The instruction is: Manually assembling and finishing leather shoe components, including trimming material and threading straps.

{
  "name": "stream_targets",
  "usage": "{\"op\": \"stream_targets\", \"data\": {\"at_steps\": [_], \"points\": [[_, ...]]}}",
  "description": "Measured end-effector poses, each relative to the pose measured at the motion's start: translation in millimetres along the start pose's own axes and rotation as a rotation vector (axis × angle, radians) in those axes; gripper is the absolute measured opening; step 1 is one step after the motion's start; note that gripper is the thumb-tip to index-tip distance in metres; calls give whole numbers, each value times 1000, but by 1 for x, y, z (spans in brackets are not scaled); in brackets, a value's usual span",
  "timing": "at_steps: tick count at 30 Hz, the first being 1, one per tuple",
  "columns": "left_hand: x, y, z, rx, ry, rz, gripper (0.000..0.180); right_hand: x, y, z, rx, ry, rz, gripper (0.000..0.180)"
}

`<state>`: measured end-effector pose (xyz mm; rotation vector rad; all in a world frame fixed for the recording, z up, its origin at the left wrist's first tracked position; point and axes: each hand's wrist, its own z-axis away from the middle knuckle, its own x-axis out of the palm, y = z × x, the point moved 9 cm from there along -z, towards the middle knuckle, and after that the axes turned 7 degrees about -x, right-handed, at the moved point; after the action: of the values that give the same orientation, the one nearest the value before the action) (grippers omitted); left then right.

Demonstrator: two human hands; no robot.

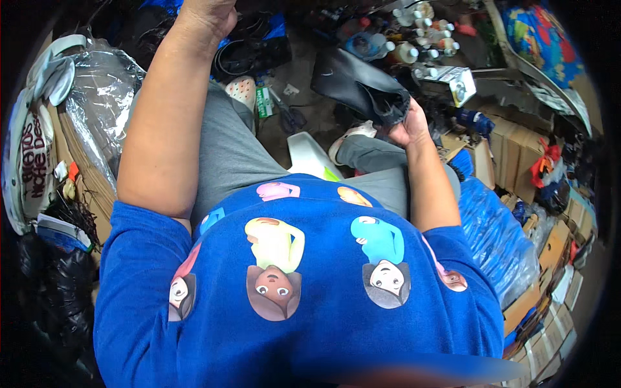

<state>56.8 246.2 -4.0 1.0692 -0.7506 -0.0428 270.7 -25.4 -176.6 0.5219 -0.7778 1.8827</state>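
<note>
My right hand (pixel 412 123) grips a shiny black sheet-like piece (pixel 356 77), perhaps plastic or leather, by its gathered near end. The piece hangs out to the left over the floor, and its exact kind cannot be made out. At the top edge, my left arm reaches far forward; only the base of my left hand (pixel 217 14) shows, its fingers cut off by the frame. Black things and a bright blue piece (pixel 275 26) lie beneath it. Between my feet rest dark-handled scissors (pixel 291 116) beside a small green-and-white box (pixel 264 102).
Several plastic bottles (pixel 407 52) stand beyond my right hand. A white box (pixel 456 84) sits near them. Flattened cardboard and a blue plastic bundle (pixel 485 226) line my right side. Clear plastic wrapping (pixel 103 97) and a printed white bag (pixel 39 161) are at my left.
</note>
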Motion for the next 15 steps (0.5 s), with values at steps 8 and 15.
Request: {"op": "stream_targets", "data": {"at_steps": [8, 15], "points": [[-12, 6, 19, 84, -21, -60, 16, 49, -24, 85, -169, -216, 56, 48], [99, -34, 56, 205, -334, -861, 31, 83, -94, 189, -660, -245, 96, 53]]}}
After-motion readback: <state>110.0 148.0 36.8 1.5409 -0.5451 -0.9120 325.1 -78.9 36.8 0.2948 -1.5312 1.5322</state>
